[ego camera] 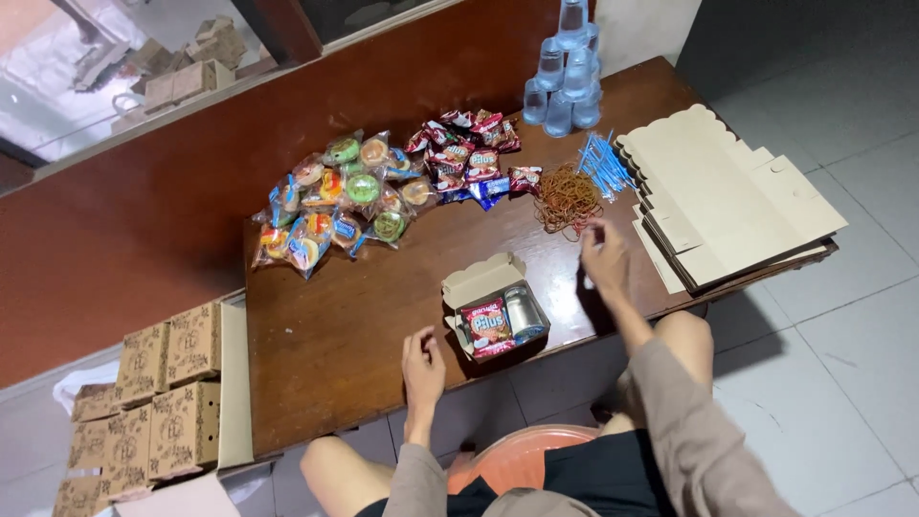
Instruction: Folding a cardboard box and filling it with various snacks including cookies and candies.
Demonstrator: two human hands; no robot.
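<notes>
An open brown cardboard box (479,280) sits near the front edge of the wooden table (325,335); inside lie a red snack packet (486,327) and a sealed water cup (522,312). My left hand (422,367) hovers just left of the box, fingers loosely curled, holding nothing. My right hand (605,257) is raised to the right of the box, close to a pile of rubber bands (567,197) and a bundle of blue-wrapped straws (603,165). Its fingertips are pinched together; whether something thin is between them is unclear.
Wrapped round cakes (335,201) and more red snack packets (466,146) lie at the table's back. Stacked water cups (567,72) stand at the far corner. Flat unfolded boxes (718,196) are piled on the right. Closed boxes (153,402) are stacked at left.
</notes>
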